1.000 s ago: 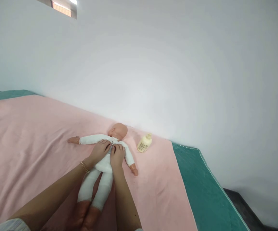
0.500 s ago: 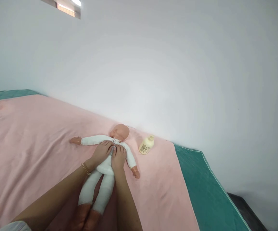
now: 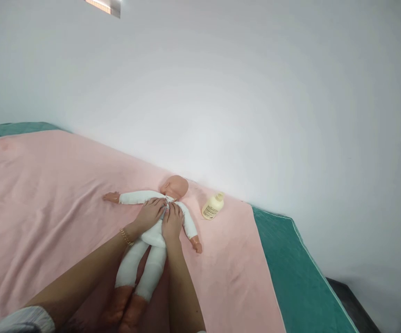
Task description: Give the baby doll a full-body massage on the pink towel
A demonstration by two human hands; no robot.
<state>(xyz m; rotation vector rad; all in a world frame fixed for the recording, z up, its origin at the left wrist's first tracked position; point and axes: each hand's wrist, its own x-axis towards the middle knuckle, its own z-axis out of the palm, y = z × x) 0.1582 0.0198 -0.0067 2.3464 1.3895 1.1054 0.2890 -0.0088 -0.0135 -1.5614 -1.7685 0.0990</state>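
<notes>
A baby doll (image 3: 154, 237) with a white cloth body lies stretched out, its bald head away from me and its arms spread. My left hand (image 3: 151, 213) rests flat on the left of the doll's upper torso, a gold bracelet at the wrist. Beside it, my right hand (image 3: 172, 223) lies on the right of the torso, fingers pointing toward the doll's head. The thumbs almost meet at the middle. Both hands are open and cover much of the upper torso. To the right of the doll's head stands a pale yellow bottle (image 3: 212, 206) with printed text.
A pink blanket (image 3: 54, 185) with some wrinkles lies beneath the doll. Green sheeting (image 3: 290, 268) shows past its right edge and at the far left. A white wall (image 3: 221, 92) rises directly behind. Something dark (image 3: 351, 303) sits at the lower right.
The whole view has shifted slightly, so the scene appears a little higher. Both hands stay on the doll's torso, with hardly any movement against it.
</notes>
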